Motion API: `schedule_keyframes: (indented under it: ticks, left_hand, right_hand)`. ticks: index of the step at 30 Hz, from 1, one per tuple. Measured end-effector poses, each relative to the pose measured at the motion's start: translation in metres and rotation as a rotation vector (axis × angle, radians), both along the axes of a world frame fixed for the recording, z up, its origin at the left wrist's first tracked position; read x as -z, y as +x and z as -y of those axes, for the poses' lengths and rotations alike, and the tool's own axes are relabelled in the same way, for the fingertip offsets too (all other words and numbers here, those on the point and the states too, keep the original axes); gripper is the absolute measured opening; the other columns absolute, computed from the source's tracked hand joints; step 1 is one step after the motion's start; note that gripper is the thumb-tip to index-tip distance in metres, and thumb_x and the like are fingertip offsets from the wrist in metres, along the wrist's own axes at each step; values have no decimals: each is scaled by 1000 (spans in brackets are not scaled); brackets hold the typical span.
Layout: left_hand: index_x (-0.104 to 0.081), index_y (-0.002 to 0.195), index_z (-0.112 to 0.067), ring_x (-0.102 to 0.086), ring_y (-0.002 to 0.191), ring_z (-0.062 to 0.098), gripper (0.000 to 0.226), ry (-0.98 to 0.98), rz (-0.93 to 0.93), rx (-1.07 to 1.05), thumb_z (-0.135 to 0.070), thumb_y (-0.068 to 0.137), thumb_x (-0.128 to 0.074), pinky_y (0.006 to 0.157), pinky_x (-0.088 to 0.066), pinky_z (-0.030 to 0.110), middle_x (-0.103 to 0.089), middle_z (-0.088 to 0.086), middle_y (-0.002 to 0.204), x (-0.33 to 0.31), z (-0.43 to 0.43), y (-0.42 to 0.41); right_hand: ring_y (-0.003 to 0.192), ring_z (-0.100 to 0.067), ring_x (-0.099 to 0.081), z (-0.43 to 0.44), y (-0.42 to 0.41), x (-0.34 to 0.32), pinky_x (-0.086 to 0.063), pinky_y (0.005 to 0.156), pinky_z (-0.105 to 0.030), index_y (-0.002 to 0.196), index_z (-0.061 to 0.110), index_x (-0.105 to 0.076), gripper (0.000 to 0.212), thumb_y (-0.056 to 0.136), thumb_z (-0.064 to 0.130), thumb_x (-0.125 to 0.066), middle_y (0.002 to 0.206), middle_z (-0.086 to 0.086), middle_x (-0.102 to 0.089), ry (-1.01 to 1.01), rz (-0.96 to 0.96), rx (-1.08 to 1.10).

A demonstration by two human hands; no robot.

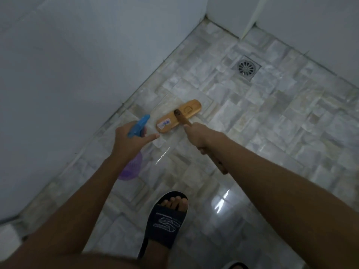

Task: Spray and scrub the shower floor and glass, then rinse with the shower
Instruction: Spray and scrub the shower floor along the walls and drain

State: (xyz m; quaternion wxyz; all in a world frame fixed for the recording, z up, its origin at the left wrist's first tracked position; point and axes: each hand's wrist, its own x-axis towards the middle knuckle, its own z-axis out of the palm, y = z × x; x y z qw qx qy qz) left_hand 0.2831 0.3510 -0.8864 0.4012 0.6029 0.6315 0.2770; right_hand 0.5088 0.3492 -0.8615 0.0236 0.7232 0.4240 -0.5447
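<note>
Dark blue slide sandal [167, 224] on one foot stands nearest, on the glossy, pale stone-pattern shower floor [262, 123]. Beyond it, the left hand [128, 140] has its grip closed round a spray bottle [138, 126] with a purple body and blue trigger head, held off the floor. Just beside it, the right hand [196, 135] has its grip wrapped round the handle of a wooden scrub brush [178, 115], whose long head rests on the tiles near the left wall [68, 65]. Farther off, a round metal drain [246, 67] sits near the corner.

one spray bottle [139, 124], one brush [191, 109], one drain [246, 68], two hands: left hand [127, 145], right hand [198, 135].
</note>
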Motion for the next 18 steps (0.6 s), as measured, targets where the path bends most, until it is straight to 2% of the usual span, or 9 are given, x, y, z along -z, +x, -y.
schedule_keyframes:
  ticks: [2,3,4,7,8,11,13,15,18]
  left_hand:
    - [-64,72,-1,-53,58,7,42,20,-3,-20,-29,66,-93,60,-46,19,-64,16,69,1,-2,-2]
    - [-64,73,-1,-54,58,7,42,17,-5,-25,-30,67,-93,60,-47,18,-64,15,69,2,-3,-4]
    - [-65,74,-1,-54,58,7,41,12,-2,-35,-31,68,-92,60,-48,18,-65,15,70,3,-4,-5]
    - [-65,76,-3,-55,60,7,38,44,-6,-70,-30,71,-91,61,-48,16,-65,12,71,6,-5,-13]
    - [-65,76,-3,-55,60,6,36,68,-17,-73,-29,72,-90,60,-47,14,-65,11,70,7,-4,-14]
    - [-64,75,-3,-55,59,7,33,137,-38,-73,-26,76,-88,59,-45,13,-63,9,68,10,-1,-17]
    - [-64,76,-1,-57,61,15,31,157,-30,-83,-22,77,-86,60,-46,16,-63,13,69,11,-1,-17]
    - [-64,77,0,-59,62,21,30,166,-21,-84,-21,79,-86,61,-48,22,-64,14,68,13,-2,-16]
    - [-64,75,-2,-61,62,26,31,170,-25,-67,-24,79,-85,62,-52,32,-63,12,66,19,-5,-12]
  right_hand:
    - [88,-37,-64,32,17,-1,-56,72,-43,141,13,-47,49,109,42,-24,114,-22,-60,-13,21,-56]
    - [94,-35,-64,54,26,-1,-57,78,-43,140,13,-49,50,109,43,-24,119,-21,-61,-39,59,-76]
    - [91,-30,-65,73,36,1,-57,79,-43,131,13,-53,50,108,47,-25,116,-17,-63,-65,83,-75]
    - [80,-24,-64,90,40,13,-55,60,-38,113,13,-55,50,106,54,-26,97,-10,-64,-92,123,-38]
    - [82,-26,-64,82,34,15,-54,59,-38,113,12,-55,49,106,52,-26,99,-12,-64,-77,125,-46]
    - [91,-36,-63,31,-4,14,-56,71,-44,123,4,-54,47,111,35,-21,115,-20,-62,28,51,-87]
    - [77,-37,-64,-15,-30,14,-58,61,-44,121,5,-53,43,110,35,-23,100,-19,-60,63,19,-73]
    - [62,-31,-59,-49,-45,12,-53,52,-40,121,4,-53,45,109,38,-26,84,-16,-56,96,6,-98]
    - [60,-25,-53,-54,-39,13,-49,53,-35,123,6,-50,45,109,41,-27,82,-14,-53,55,-12,-135]
